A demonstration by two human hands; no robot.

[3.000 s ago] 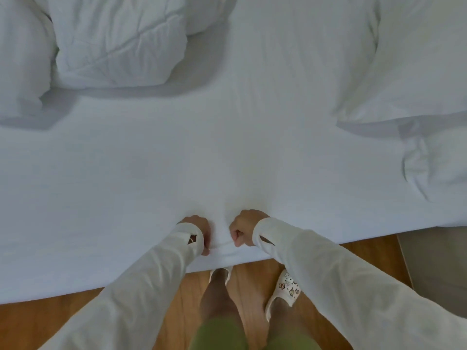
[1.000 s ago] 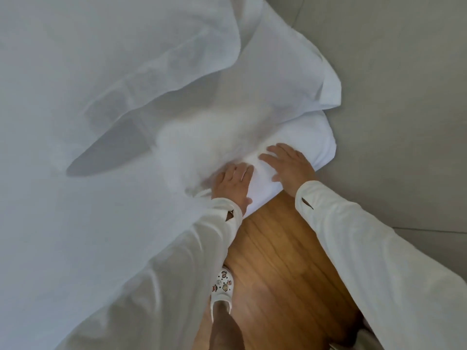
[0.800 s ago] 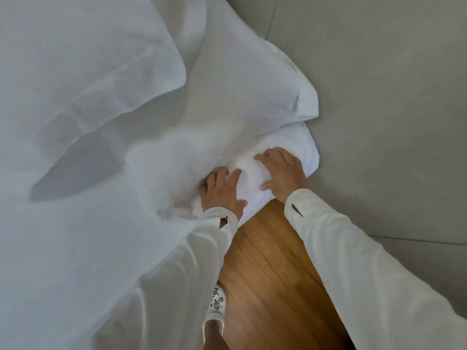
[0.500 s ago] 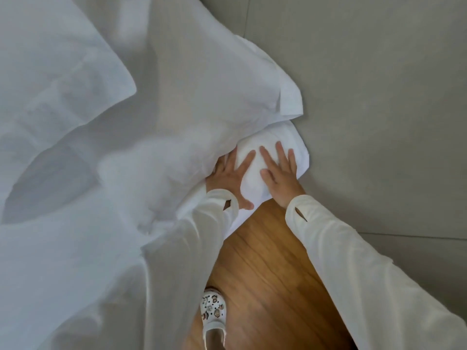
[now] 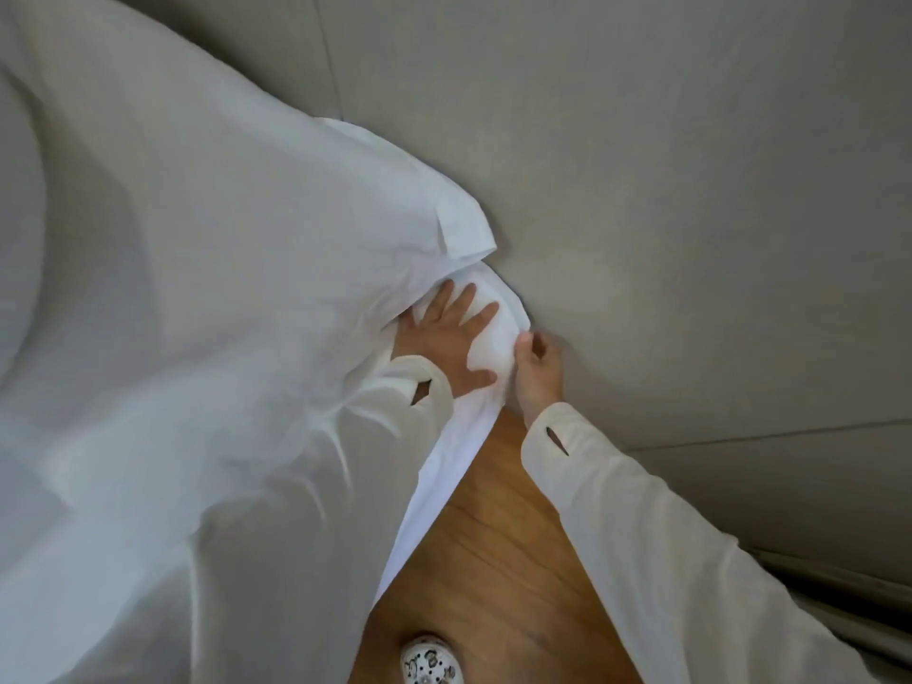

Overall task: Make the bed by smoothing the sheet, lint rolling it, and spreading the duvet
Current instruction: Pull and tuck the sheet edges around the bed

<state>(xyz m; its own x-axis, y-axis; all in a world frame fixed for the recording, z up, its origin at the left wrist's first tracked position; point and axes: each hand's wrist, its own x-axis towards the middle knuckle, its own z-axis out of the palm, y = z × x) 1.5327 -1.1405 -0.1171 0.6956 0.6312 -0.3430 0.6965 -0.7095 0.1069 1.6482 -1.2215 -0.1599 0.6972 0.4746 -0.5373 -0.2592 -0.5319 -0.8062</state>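
Observation:
The white sheet (image 5: 493,333) covers the mattress corner where the bed meets the grey headboard. My left hand (image 5: 451,338) lies flat on top of that corner with fingers spread, pressing the sheet down. My right hand (image 5: 538,370) is at the corner's outer side next to the headboard, its fingers curled and its thumb against the sheet's edge; whether it holds the fabric cannot be told through the blur. A white pillow (image 5: 247,229) lies just behind my left hand, its flap hanging over the corner. No lint roller or duvet shows.
The grey upholstered headboard (image 5: 691,190) fills the upper right, close against the mattress corner. Wooden floor (image 5: 493,560) runs between bed and headboard base, with my white patterned slipper (image 5: 432,661) on it. My white sleeves cross the lower frame.
I have moved from the bed's side to its head corner. Over the last half second my right hand slid off the top of the corner to its outer side by the headboard.

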